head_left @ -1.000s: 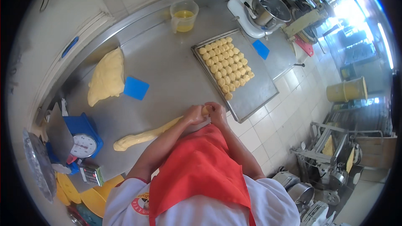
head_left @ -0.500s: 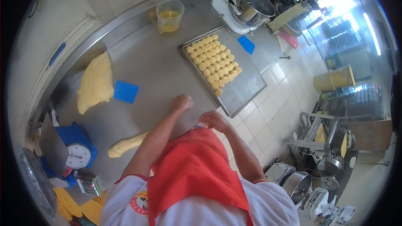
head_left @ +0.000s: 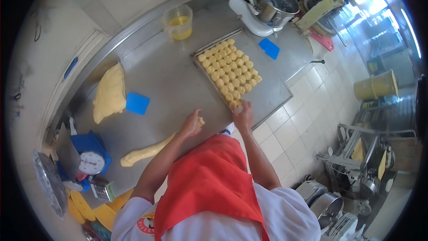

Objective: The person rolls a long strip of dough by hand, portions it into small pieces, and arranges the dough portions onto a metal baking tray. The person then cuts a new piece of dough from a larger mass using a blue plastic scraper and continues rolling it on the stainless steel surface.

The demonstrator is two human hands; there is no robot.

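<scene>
We've got the left hand (head_left: 191,125) closed round the near end of the dough rope (head_left: 147,151), fingers curled & pinching a small bit of dough at its tip. The rope lies flat on the steel surface (head_left: 165,76); its long axis runs diagonally, from our left hand down-left toward the blue scale (head_left: 91,158), blunt far end pointing at the scale, just short of it. Our right hand (head_left: 242,114) is at the near corner of the baking tray (head_left: 272,93), fingers bunched on a dough ball (head_left: 235,103), touching the tray's last row. Rows of small dough balls (head_left: 229,73) fill the tray's left half; right half bare.

Elsewhere: big dough lump (head_left: 109,93) at the surface's left w/ a blue scraper (head_left: 137,103) just beside it, second blue scraper (head_left: 269,48) past the tray, plastic jug of yellow liquid (head_left: 179,21) by the wall, stand mixer (head_left: 267,4) at the far right corner.
</scene>
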